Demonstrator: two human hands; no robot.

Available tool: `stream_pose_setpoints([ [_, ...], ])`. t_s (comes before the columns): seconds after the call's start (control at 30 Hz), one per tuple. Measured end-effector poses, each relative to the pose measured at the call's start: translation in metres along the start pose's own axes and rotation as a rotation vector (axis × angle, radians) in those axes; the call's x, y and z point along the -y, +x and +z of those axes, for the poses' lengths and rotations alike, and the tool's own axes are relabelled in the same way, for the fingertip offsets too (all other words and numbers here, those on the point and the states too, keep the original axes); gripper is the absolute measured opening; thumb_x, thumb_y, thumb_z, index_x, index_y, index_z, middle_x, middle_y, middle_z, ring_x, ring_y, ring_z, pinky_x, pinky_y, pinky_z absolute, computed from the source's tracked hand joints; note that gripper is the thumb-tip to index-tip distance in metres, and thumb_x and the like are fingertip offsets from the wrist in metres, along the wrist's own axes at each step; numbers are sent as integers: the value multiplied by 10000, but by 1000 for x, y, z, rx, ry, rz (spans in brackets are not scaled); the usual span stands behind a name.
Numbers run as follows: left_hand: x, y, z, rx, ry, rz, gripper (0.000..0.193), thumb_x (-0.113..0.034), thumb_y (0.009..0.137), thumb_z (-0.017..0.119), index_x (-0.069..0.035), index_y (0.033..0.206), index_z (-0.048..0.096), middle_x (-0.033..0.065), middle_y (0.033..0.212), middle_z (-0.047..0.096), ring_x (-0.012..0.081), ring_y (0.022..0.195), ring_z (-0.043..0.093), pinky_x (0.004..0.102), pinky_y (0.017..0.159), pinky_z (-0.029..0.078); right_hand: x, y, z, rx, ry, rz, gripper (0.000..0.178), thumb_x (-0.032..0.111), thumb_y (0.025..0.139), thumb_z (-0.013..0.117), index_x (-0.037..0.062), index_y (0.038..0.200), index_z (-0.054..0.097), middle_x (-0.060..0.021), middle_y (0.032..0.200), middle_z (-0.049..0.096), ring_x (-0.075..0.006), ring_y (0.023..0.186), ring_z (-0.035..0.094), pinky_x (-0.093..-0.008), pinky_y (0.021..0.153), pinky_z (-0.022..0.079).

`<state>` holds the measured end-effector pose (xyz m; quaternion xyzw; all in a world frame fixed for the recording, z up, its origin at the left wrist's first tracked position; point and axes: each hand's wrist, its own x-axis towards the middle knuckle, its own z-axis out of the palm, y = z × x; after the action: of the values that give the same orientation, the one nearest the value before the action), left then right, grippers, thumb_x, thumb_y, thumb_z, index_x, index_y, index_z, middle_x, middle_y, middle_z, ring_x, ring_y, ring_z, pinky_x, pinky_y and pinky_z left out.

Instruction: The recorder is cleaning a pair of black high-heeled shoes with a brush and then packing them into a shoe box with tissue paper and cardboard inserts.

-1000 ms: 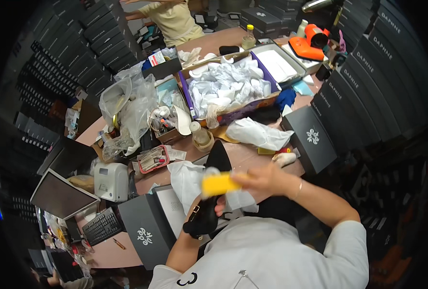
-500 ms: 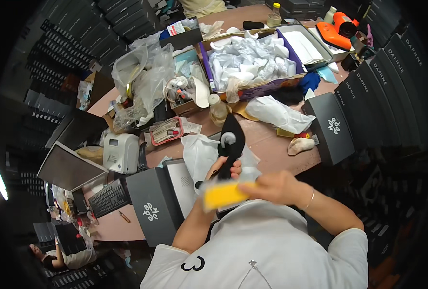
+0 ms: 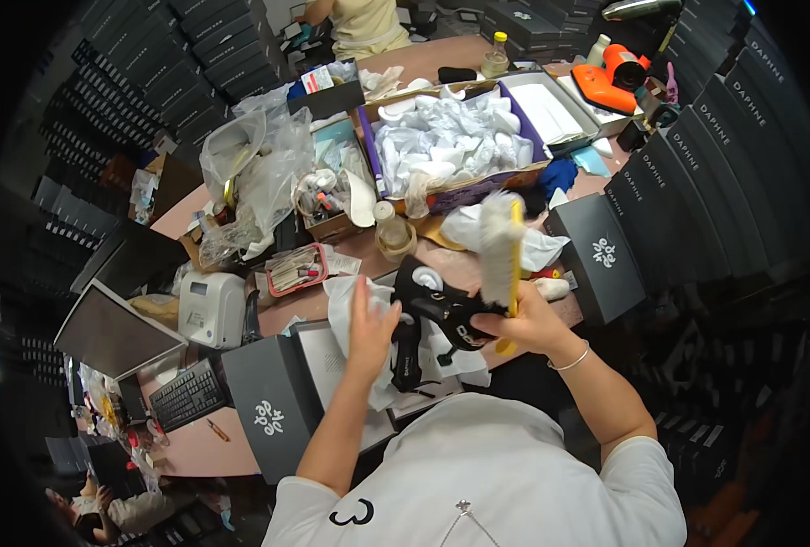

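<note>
right hand (image 3: 534,324) gripping yellow brush (image 3: 501,251) and black shoe (image 3: 437,296), left hand (image 3: 368,335) with fingers wide, second shoe (image 3: 407,354) in lower-centre shoebox (image 3: 319,360), white pieces (image 3: 451,137) in upper-centre purple box (image 3: 525,114)

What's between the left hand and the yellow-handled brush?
In the head view, a black shoe is between the left hand and the yellow-handled brush; whether that hand touches the shoe is unclear.

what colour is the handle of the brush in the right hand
Yellow; the brush handle shows best in the head view.
</note>
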<state>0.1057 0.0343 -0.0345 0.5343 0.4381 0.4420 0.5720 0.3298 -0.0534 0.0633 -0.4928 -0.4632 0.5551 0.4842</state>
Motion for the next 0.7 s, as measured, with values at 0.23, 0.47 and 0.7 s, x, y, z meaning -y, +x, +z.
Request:
stream_pose_setpoints([
  [0.23, -99, 9, -1, 846, 387, 345, 639, -120, 727, 663, -20, 1330, 476, 190, 1358, 468, 313, 1349, 359, 508, 1125, 177, 4, -8, -5, 132, 164, 102, 506, 189, 666, 839, 14, 1065, 581, -36, 944, 607, -117, 869, 579, -251, 782, 475],
  [0.47, -88, -1, 20, 975, 306, 63, 466, -263, 766, 774, 22, 1086, 592, 99, 922, 644, 177, 815, 616, 276, 739, 484, -10, -26, -6, 119, 138, 178, 515, 140, 733, 813, 15, 1162, 558, -12, 927, 614, -79, 793, 577, -218, 666, 491],
  [0.7, -50, -23, 29, 833, -332, -266, 249, -228, 882, 688, 4, 954, 630, -33, 846, 580, 56, 777, 519, 214, 706, 441, -3, -39, -11, 47, -56, 370, 392, 146, 826, 709, -7, 1157, 565, -17, 898, 613, -52, 734, 563, -189, 618, 472],
])
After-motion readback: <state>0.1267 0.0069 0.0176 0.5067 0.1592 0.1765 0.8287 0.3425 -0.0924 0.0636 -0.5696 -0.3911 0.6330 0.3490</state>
